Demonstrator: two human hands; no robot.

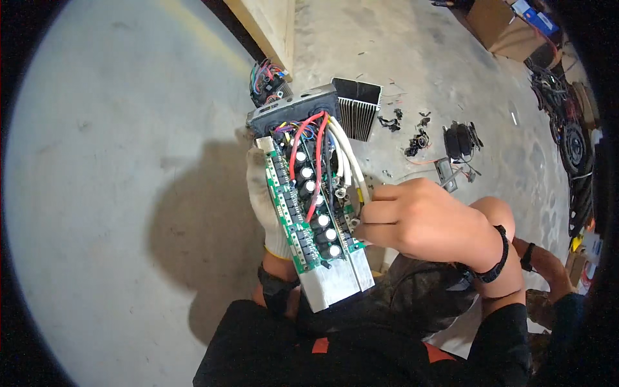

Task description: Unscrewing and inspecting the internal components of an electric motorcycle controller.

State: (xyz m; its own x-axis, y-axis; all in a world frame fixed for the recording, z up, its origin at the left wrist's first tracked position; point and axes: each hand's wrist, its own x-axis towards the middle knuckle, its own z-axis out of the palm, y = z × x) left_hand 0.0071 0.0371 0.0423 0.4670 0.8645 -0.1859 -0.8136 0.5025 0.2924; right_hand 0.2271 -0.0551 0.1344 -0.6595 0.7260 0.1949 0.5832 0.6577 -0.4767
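Note:
My left hand (pixel 259 193), in a white knit glove, grips a motor controller (pixel 329 295) from its left side and underneath. The controller is tilted, with its green circuit board (pixel 298 222), round capacitors and metal base exposed. Red wires (pixel 320 161) and thick white wires (pixel 351 158) run from the black end plate (pixel 293 108) down onto the board. My bare right hand (pixel 412 216) is closed at the board's right edge, fingertips pinched beside the white wires' lower ends. Whatever lies between those fingers is hidden.
On the floor beyond are a finned metal housing (pixel 361 106), a wired unit (pixel 267 84), loose black parts (pixel 418 143) and a black bundle (pixel 459 140). A cardboard box (pixel 503 32) and cables (pixel 548 93) lie at right. Another person's forearm (pixel 548 267) is close on my right.

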